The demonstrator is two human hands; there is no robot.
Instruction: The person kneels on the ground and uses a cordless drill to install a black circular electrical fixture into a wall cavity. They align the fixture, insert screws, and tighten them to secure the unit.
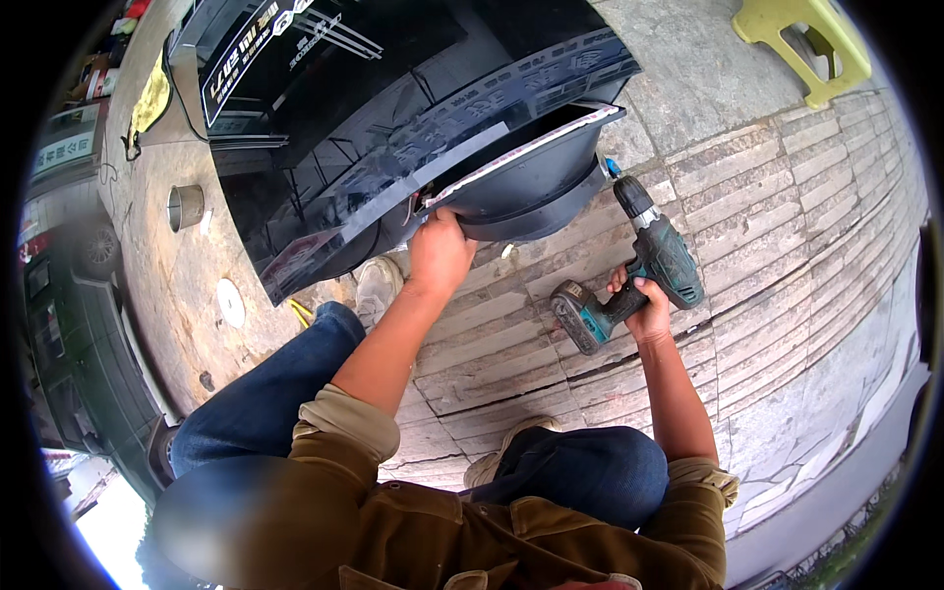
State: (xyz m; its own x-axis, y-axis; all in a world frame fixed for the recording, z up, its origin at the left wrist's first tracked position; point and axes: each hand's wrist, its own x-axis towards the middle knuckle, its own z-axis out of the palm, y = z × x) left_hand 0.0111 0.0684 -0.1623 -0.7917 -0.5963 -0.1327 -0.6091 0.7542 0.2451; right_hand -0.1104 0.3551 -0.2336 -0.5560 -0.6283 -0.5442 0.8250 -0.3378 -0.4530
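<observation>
My left hand (441,246) is closed on the lower edge of a dark molded housing (521,202), which is attached to a large glossy black panel appliance (393,98) in the upper middle of the view; its fingertips are partly hidden. My right hand (644,305) grips the handle of a black and teal cordless drill (659,258), battery at lower left. The drill points up beside the housing's right end, with a small blue piece (612,168) at its tip.
A yellow plastic stool (787,29) stands at upper right on the stone pavement (757,275). At left lie a metal cup-like container (185,208), a white disc (230,302) and yellow-handled tool (301,313) by my feet. A dark green vehicle (74,354) is at far left.
</observation>
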